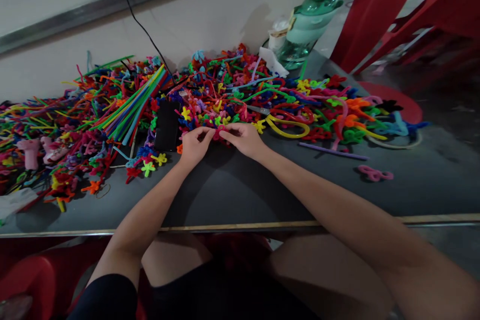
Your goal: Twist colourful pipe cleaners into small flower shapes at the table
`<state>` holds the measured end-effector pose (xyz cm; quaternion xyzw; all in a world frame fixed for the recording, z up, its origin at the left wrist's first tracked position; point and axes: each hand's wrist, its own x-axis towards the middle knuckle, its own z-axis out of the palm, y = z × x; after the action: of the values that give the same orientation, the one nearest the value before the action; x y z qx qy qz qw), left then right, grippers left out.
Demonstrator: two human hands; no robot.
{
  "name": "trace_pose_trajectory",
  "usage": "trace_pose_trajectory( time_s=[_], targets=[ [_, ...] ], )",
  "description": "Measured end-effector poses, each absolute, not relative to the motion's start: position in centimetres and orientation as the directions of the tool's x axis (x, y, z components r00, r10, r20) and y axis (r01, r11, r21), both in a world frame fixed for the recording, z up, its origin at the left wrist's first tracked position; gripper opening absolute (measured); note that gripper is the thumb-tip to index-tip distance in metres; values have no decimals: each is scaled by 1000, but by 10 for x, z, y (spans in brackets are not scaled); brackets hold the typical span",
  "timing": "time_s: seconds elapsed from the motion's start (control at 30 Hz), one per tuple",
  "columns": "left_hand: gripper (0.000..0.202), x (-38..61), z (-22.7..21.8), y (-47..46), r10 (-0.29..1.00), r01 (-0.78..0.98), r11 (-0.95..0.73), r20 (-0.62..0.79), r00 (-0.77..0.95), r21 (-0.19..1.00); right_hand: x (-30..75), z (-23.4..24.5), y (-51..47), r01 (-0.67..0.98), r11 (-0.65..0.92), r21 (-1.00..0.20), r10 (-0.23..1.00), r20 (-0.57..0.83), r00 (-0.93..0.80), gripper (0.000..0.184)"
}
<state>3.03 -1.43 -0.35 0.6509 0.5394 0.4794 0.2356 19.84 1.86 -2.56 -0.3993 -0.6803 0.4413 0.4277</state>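
My left hand (pixel 194 146) and my right hand (pixel 243 138) meet at the near edge of a big heap of coloured pipe cleaners (pixel 210 95). Both pinch a small pink twisted pipe-cleaner piece (pixel 218 134) between their fingertips. My forearms reach forward over the dark grey table (pixel 232 195). A black phone (pixel 167 125) lies just left of my left hand. Yellow-handled scissors (pixel 285 127) lie right of my right hand.
A bundle of straight pipe cleaners (pixel 131 105) lies at the left. Pink plush figures (pixel 30 152) sit far left. A purple stick (pixel 332 151) and a pink twisted piece (pixel 375 174) lie at the right. A green bottle (pixel 311 25) and red chairs (pixel 393 10) stand behind. A black cable (pixel 140 22) runs into the heap.
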Motion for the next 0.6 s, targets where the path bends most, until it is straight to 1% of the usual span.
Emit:
trace_pose_trajectory(
  time_s=[0.13, 0.2, 0.27, 0.33, 0.4, 0.53, 0.6],
  targets=[
    [24, 40, -7, -19, 930, 387, -178, 283, -235, 905, 197, -17, 10, 300, 397, -867, 901, 305, -310, 34],
    [25, 43, -9, -22, 920, 362, -159, 271, -282, 918, 196, -13, 5, 338, 422, -841, 894, 323, -311, 33],
    [24, 43, -9, -22, 923, 355, -170, 275, -270, 919, 195, -12, 4, 311, 392, -866, 900, 290, -326, 36],
    [22, 41, -8, -21, 934, 355, -183, 275, -227, 917, 196, -12, 5, 261, 336, -905, 907, 237, -348, 41],
    [20, 39, -8, -19, 947, 358, -196, 271, -171, 913, 197, -14, 8, 239, 316, -918, 905, 216, -366, 44],
    [18, 35, -9, -15, 964, 334, -211, 252, -84, 918, 198, -13, 10, 264, 371, -890, 866, 229, -445, 43],
    [20, 35, -10, -14, 970, 297, -208, 236, -60, 932, 198, -13, 9, 271, 378, -885, 864, 232, -447, 43]
  ],
)
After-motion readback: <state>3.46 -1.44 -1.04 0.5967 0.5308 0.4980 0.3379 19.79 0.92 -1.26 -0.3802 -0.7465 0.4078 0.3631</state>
